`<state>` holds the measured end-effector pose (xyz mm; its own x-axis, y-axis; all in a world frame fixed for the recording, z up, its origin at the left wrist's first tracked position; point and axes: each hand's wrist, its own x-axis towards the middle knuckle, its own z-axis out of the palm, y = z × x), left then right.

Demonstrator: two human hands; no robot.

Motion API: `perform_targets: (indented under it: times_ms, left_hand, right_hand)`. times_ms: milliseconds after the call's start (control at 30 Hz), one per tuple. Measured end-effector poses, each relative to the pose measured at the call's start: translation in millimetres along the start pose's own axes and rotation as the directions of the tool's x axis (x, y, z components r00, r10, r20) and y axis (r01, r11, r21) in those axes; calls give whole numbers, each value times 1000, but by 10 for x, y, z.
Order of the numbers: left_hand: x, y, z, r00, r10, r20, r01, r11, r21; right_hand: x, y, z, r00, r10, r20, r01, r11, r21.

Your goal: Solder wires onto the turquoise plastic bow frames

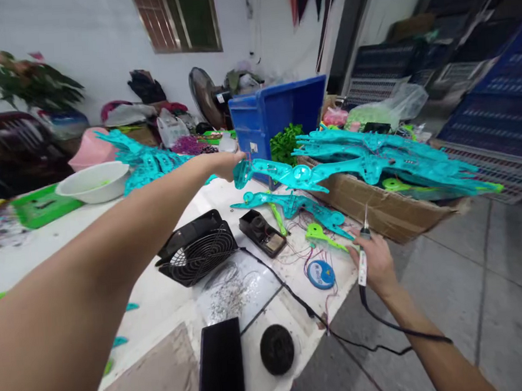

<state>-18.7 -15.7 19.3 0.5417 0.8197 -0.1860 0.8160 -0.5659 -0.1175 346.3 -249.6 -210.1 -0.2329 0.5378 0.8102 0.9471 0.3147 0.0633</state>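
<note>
My left hand reaches far across the table, its fingers closed on the near end of a turquoise plastic part with a round boss in it. My right hand is at the table's right edge, gripping a soldering iron whose metal tip points up. Close to its fingertips lies a lime-green plastic piece. Another turquoise part rests on the table among thin wires. Nearby are a blue round tin and a black soldering-iron stand with a sponge.
A black fan sits mid-table, with a phone and a black round object nearer me. A cardboard box heaped with turquoise parts stands right. Behind are a blue crate and a white basin. The iron's cord hangs past the edge.
</note>
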Motion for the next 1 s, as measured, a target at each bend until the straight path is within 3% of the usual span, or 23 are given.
perform_targets:
  times_ms: [67, 167, 367, 533, 800, 1000]
  left_hand:
    - [-77, 25, -43, 1000, -25, 18, 23, 997, 74]
    - [-149, 64, -66, 999, -42, 17, 40, 996, 80]
    - [-150, -52, 27, 999, -33, 31, 36, 993, -108]
    - [-64, -239, 166, 997, -35, 63, 53, 953, -299]
    - [108, -435, 402, 1000, -7, 18, 14, 915, -404]
    - [94, -455, 416, 999, -14, 32, 27, 893, -448]
  right_hand:
    - [201, 66, 42, 1000, -15, -8, 15, 1000, 20]
    - [503, 133, 218, 989, -143, 47, 137, 985, 102]
    - [824, 150, 699, 949, -292, 119, 268, 946, 181]
    - [902, 246, 916, 926, -353, 131, 322, 923, 213]
    - [943, 275, 955, 916, -382, 124, 350, 910, 221]
    - [911, 246, 735, 925, -375, -67, 380, 901, 210]
